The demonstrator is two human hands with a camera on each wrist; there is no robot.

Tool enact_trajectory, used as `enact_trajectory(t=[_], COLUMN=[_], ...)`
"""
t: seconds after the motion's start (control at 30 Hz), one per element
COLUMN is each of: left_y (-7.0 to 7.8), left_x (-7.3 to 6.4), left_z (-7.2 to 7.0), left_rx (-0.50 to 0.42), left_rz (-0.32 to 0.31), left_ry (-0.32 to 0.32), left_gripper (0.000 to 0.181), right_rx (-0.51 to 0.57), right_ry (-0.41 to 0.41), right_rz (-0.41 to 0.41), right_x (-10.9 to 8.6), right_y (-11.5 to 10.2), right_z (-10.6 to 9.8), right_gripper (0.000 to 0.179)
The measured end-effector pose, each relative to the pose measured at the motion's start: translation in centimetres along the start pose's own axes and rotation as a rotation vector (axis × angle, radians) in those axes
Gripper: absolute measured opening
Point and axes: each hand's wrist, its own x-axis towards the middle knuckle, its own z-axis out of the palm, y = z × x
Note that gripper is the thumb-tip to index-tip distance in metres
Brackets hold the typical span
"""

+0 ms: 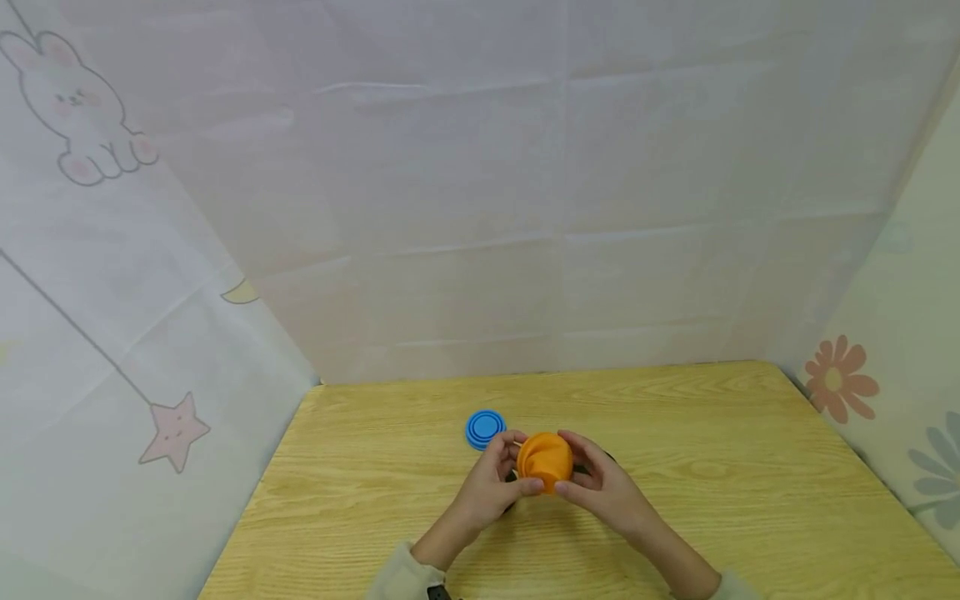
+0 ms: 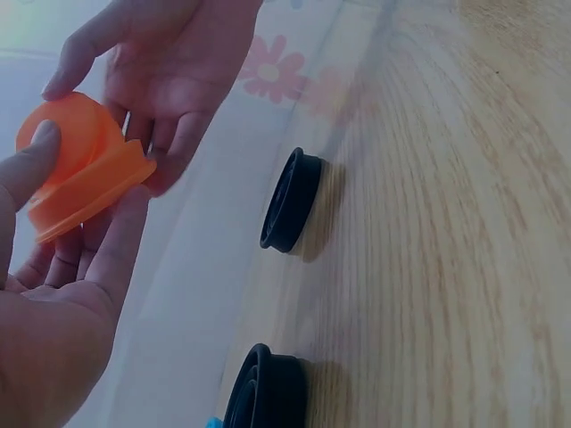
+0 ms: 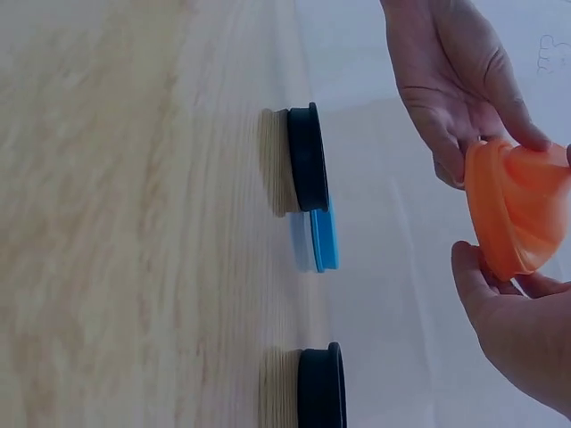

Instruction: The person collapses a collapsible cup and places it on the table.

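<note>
Both hands hold an orange collapsible silicone cup (image 1: 547, 460) above the table, its soft wall dented and partly folded. My left hand (image 1: 487, 490) grips its left side, thumb on the wall and fingers around the rim. On the other side, my right hand (image 1: 611, 493) pinches the cup between thumb and fingers. In the left wrist view the cup (image 2: 85, 169) is tilted, its wide rim toward the table. The right wrist view shows the creased wall of the cup (image 3: 526, 205) between the left hand (image 3: 459, 76) and the right hand (image 3: 517, 334).
A flat blue ringed disc (image 1: 486, 429) lies on the wooden table (image 1: 712, 450) beyond the left hand. Two black round discs, one (image 2: 293, 201) farther and one (image 2: 281, 392) nearer in the left wrist view, lie below the hands, mostly hidden from the head view.
</note>
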Motion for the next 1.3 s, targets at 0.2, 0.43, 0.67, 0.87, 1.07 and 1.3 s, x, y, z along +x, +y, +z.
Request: enact_trajectory(t=[0.2,0.43,0.67,0.87,1.07,1.3], left_y=[0.0,0.6,0.5,0.0,-0.3,0.2], left_x=[-0.1,-0.2,-0.1,-0.2,-0.1,-0.3], left_z=[-0.4,-0.8,-0.4,-0.3,-0.5,-0.1], left_rx=[0.016,0.019,0.015,0.038,0.053,0.070], left_rz=[-0.028,-0.054,-0.084,-0.112,-0.109,-0.113], left_ry=[-0.010,-0.057,-0.071,-0.042,-0.050,-0.051], left_gripper=[0.060,0.054,0.043,0.041,0.041,0.036], right_rx=[-0.027,-0.155,-0.217,-0.219,-0.122,-0.129], right_ry=[0.013,-0.054,-0.135,-0.156,-0.128,-0.029], right_rz=[-0.021,-0.137,-0.184,-0.140,-0.094,-0.024], right_x=[-0.1,0.1,0.0,-0.2,0.2,0.4], right_y=[-0.1,-0.3,-0.2,0.0,0.3,0.5], right_z=[-0.2,-0.8,-1.0,-0.9,-1.1,-1.3], right_gripper=[0.075,0.066,0.063,0.063,0.043,0.042])
